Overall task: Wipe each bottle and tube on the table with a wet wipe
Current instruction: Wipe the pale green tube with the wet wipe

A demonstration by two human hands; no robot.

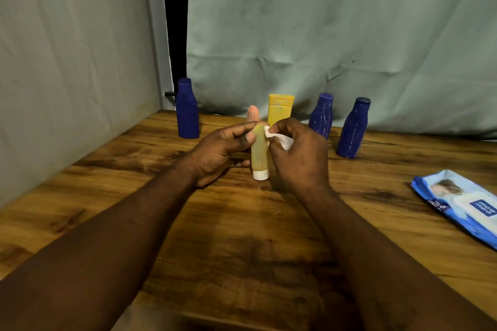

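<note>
pink tube (pixel 253 114) + yellow bottle (pixel 281 109) partly hidden behind the hands; wipes pack (pixel 462 204) cut off at rt frame edge. wet wipe (pixel 279 138) mostly bunched in right hand (pixel 298 153), pinched against top of yellow tube (pixel 259 153). left hand (pixel 217 153) grips it mid-body, upright, white cap down (cap on surface (pixel 242 223) or just above: can't tell).
</note>
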